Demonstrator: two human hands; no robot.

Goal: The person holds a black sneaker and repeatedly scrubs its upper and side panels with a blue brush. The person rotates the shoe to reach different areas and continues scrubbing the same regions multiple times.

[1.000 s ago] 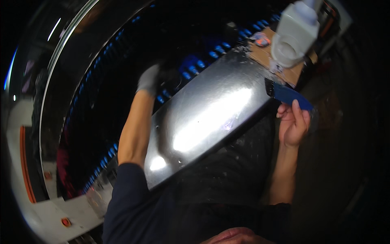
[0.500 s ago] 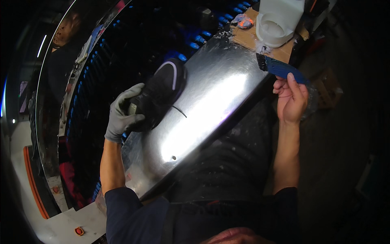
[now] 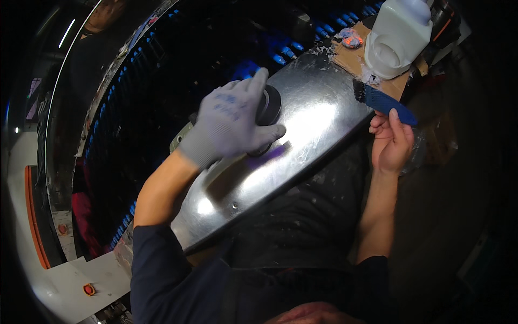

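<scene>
My left hand (image 3: 229,116), in a grey knitted glove, is closed over a black shoe (image 3: 273,106), its back turned up and its thumb reaching down the near side. Most of the shoe is hidden behind the glove; a dark rounded end with a pale line shows past the fingers. Beneath it lies a shiny metal plate (image 3: 237,186) that mirrors the shoe. Bare, my right hand (image 3: 393,141) pinches the handle of a blue brush (image 3: 389,104) between thumb and fingers. The brush's dark bristles point left, beside the plate's far right end.
A white plastic container (image 3: 399,38) with a cup-like opening stands on a piece of cardboard (image 3: 402,86) at the far right. Crumpled, stained material (image 3: 349,38) lies beside it. Rows of blue-tipped pegs (image 3: 286,52) line the dark machine beyond the plate. A red button (image 3: 89,290) sits lower left.
My left hand has swung right and turned over, bringing the shoe with it, so the glove now covers most of the shoe. My right hand keeps hold of the brush. The view has shifted slightly.
</scene>
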